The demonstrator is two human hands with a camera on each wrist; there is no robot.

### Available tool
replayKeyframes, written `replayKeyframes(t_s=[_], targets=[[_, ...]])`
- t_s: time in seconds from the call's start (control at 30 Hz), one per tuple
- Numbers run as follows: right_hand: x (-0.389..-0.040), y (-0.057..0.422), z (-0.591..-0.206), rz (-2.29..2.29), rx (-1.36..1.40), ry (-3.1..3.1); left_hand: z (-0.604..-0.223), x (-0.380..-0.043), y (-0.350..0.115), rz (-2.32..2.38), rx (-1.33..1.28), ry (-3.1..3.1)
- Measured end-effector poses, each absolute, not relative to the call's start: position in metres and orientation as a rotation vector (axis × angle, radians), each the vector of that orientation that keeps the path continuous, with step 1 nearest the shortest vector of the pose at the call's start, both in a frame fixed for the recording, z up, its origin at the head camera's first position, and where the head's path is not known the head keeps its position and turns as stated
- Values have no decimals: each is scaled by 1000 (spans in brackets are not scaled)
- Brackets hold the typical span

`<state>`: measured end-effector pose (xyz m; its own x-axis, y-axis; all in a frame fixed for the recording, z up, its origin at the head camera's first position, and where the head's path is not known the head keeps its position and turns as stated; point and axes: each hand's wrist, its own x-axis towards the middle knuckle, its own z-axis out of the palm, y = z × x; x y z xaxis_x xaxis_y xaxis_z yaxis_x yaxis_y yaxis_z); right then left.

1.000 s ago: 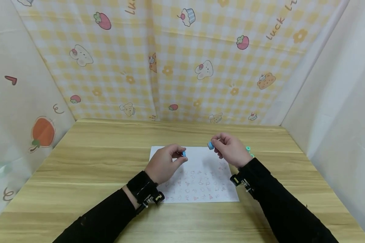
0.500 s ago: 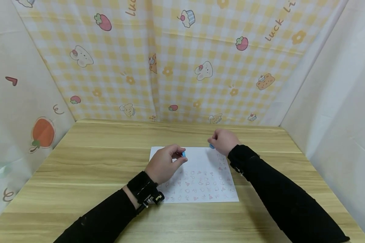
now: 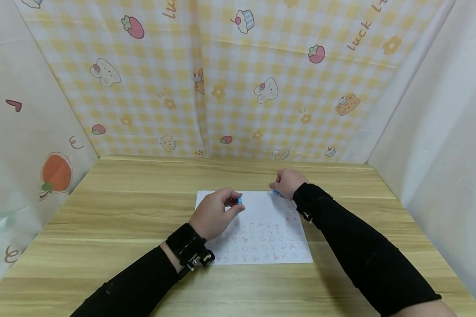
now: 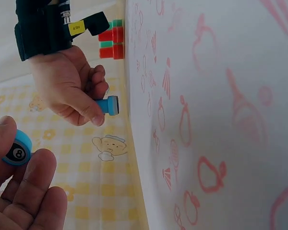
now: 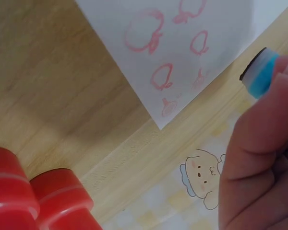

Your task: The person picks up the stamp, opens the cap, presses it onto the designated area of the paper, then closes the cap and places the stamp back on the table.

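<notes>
My right hand (image 3: pixel 290 182) pinches a small blue stamp (image 4: pixel 105 105) between thumb and fingers, near the far right edge of a white sheet of paper (image 3: pixel 258 202). Its dark stamping face points toward the sheet, with a gap between them in the left wrist view. My left hand (image 3: pixel 216 213) holds a round blue cap (image 4: pixel 19 152) with a black 8-ball picture, thumb on one side and fingers on the other, over the left part of the paper. Rows of faint red prints (image 4: pixel 211 175) of fruit, rackets and shuttlecocks cover much of the sheet.
Several red stamps (image 5: pixel 62 199) and green ones (image 4: pixel 105 44) stand on the wooden table (image 3: pixel 123 211) to the right of the paper, hidden behind the right arm in the head view. A yellow checked cloth (image 3: pixel 143 88) hangs behind the table.
The right hand has turned over, so the stamp faces down toward the paper, and has shifted slightly left. Its arm has swung across the green stamps. The left hand keeps still.
</notes>
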<state>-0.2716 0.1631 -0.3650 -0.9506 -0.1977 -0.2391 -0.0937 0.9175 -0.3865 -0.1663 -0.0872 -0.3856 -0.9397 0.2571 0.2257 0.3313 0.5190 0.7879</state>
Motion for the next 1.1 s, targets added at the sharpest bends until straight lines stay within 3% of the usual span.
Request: replayKeyframes(t_s=[1.1], targets=[[-281,171,-364,-654,-163,2704,-385,-166,-86,-1405,-493,-2671]])
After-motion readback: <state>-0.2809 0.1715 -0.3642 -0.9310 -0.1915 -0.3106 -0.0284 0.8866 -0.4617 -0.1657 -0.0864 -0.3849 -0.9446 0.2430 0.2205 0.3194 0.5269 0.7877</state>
